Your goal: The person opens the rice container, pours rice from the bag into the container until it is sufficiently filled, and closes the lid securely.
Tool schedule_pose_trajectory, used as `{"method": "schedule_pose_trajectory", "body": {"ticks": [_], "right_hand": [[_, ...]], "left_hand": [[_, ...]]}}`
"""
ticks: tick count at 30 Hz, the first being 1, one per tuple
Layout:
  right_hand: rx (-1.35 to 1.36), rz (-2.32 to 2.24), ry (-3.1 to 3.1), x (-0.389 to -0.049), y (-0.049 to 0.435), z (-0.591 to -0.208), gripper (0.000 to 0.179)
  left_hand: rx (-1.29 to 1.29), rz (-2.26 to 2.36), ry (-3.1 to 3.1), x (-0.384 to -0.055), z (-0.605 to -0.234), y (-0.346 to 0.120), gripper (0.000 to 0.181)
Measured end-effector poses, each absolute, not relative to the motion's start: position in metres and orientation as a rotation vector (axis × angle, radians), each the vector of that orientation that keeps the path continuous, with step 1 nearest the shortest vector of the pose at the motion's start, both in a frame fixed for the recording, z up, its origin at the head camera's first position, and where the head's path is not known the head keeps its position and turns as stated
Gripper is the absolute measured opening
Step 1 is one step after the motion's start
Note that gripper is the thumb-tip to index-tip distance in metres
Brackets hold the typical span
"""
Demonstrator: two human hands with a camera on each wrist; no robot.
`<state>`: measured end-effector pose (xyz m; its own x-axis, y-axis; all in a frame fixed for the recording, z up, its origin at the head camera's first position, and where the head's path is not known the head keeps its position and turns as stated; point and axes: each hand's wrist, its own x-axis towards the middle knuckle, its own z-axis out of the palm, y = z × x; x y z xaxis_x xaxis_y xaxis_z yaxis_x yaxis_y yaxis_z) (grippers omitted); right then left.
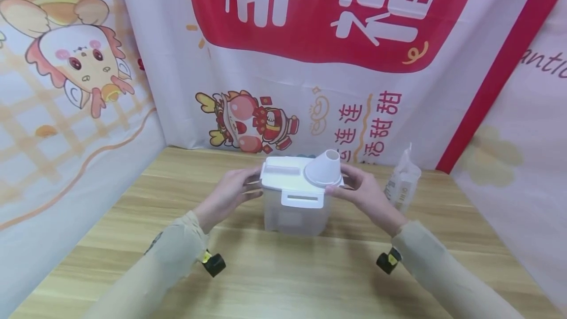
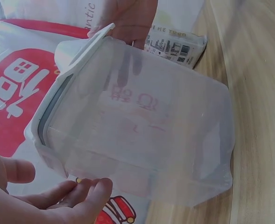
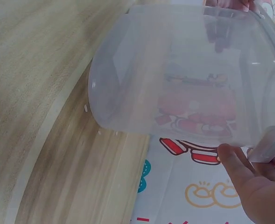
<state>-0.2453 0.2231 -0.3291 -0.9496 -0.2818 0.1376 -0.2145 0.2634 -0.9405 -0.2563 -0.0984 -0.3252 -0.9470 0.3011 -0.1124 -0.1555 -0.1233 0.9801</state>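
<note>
A translucent plastic storage container (image 1: 297, 215) stands upright on the wooden table, its white lid (image 1: 283, 171) on top. A white cone-shaped spout cap rises from the lid's right half, and a slotted clip (image 1: 302, 199) hangs at the front. My left hand (image 1: 230, 191) is at the container's left end; in the left wrist view its fingers (image 2: 88, 193) extend along the side near the lid, the thumb apart. At the other end, my right hand (image 1: 365, 193) holds the lid corner, thumb in front. The right wrist view shows its fingers at a side clip (image 3: 269, 144).
A clear-wrapped packet with printed lettering (image 1: 403, 188) stands on the table behind my right hand. Several small white grains (image 3: 86, 108) lie beside the container. Printed cloth hangs behind and at both sides of the wooden table (image 1: 292, 279).
</note>
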Motion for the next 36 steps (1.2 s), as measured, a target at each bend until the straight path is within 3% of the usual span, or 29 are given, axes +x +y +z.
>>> {"method": "schedule_pose_trajectory", "body": {"ticks": [13, 30, 36], "right_hand": [[-0.428, -1.791, 2.445, -0.241, 0.221, -0.321, 0.074], [-0.271, -1.679, 2.530, -0.247, 0.207, -0.316, 0.093], [-0.289, -1.689, 2.530, -0.248, 0.210, -0.316, 0.092]], "left_hand": [[0.086, 2.169, 1.602, -0.258, -0.314, -0.120, 0.048], [-0.083, 2.150, 1.417, -0.287, -0.320, -0.119, 0.048], [-0.141, 2.133, 1.327, -0.294, -0.321, -0.119, 0.045]]}}
